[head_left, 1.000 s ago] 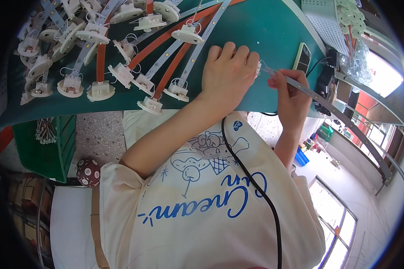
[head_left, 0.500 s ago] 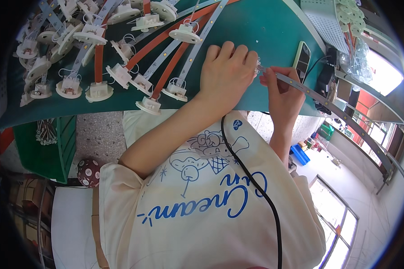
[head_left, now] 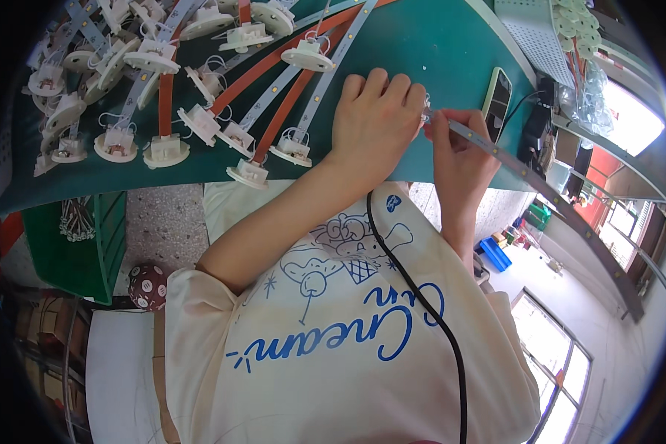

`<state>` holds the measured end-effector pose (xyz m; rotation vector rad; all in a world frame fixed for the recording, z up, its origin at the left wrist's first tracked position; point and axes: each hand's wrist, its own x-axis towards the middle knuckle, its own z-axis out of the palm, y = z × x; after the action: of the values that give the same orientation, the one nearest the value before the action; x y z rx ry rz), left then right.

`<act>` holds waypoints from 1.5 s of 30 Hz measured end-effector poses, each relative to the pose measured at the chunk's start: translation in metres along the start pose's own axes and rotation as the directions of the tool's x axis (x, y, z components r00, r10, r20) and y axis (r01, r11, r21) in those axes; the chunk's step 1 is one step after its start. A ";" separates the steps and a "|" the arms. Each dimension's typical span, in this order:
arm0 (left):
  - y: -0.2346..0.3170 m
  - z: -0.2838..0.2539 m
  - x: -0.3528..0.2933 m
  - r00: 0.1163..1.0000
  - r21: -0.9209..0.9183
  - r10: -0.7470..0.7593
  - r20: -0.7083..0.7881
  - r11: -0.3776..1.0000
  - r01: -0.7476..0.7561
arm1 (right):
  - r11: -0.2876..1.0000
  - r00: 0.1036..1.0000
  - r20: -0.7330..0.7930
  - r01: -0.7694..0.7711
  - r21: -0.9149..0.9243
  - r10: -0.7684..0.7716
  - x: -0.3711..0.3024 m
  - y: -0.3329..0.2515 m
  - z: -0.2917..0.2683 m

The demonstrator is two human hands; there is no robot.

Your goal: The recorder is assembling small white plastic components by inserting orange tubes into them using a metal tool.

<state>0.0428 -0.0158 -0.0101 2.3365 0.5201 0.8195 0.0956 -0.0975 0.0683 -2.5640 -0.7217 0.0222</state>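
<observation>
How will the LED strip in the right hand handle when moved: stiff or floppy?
Probably flexible but springy: the strip reaches out in a long arc, though the fisheye may exaggerate its bend. Likely light: the right hand seems to pinch it near one end. Its far end may swing; no support shows there.

The right grip (head_left: 462,152) pinches an LED strip (head_left: 558,200) beside the left grip (head_left: 376,122).

Beyond the left hand (head_left: 377,115), the table (head_left: 440,44) lies open between a phone (head_left: 499,100) and the strips (head_left: 271,95) crowding its left.
</observation>
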 end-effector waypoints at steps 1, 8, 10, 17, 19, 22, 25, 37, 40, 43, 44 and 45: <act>0.000 0.000 -0.001 1.000 -0.012 0.000 -0.014 1.000 0.000 | 1.000 1.000 0.007 -0.024 -0.020 0.024 0.001 0.000 -0.002; 0.001 -0.002 -0.001 1.000 -0.017 -0.014 0.027 1.000 0.014 | 0.998 0.992 0.124 -0.009 0.063 0.001 0.012 0.011 -0.006; 0.001 -0.006 -0.001 0.998 -0.052 -0.019 0.065 0.998 0.022 | 0.998 0.991 0.126 0.024 0.066 -0.032 0.013 0.015 -0.006; -0.002 -0.029 0.010 1.000 -0.346 0.017 0.024 0.938 -0.007 | 0.884 0.840 0.537 -0.195 0.425 -0.073 0.052 0.014 -0.034; 0.003 -0.047 0.015 0.996 -0.478 -0.076 0.056 0.873 0.094 | 0.820 0.651 0.692 -0.183 0.543 -0.313 0.080 0.016 -0.050; 0.007 -0.094 0.023 0.985 -0.469 -0.151 0.085 0.866 0.173 | 0.827 0.382 0.808 -0.166 0.538 -0.449 0.188 0.025 -0.043; 0.005 -0.146 0.023 0.966 -0.147 -0.254 0.055 0.954 0.260 | 0.955 0.846 0.462 0.169 0.244 -0.268 0.314 0.040 0.026; 0.010 -0.136 0.024 0.979 0.106 -0.178 -0.095 0.977 0.187 | 0.702 0.776 0.066 0.601 -0.383 -0.628 0.373 0.043 0.001; 0.017 -0.124 0.022 0.987 -0.057 -0.154 -0.048 0.987 0.151 | 0.660 0.724 0.014 0.636 -0.401 -0.689 0.318 0.023 -0.084; 0.018 -0.108 0.023 0.978 -0.280 -0.202 -0.059 0.943 0.178 | 0.652 0.713 -0.062 0.598 -0.465 -0.698 0.248 0.008 -0.146; 0.015 -0.102 0.024 0.989 -0.228 -0.129 -0.073 0.967 0.109 | 0.715 0.774 -0.100 0.518 -0.470 -0.626 0.224 0.004 -0.159; 0.012 -0.095 0.024 0.990 -0.261 -0.122 -0.069 0.960 0.101 | 0.770 0.829 -0.134 0.428 -0.472 -0.543 0.199 0.003 -0.166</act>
<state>-0.0008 0.0266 0.0680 2.0243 0.5416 0.8793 0.2915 -0.0737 0.2362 -2.5957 -1.3945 -0.7134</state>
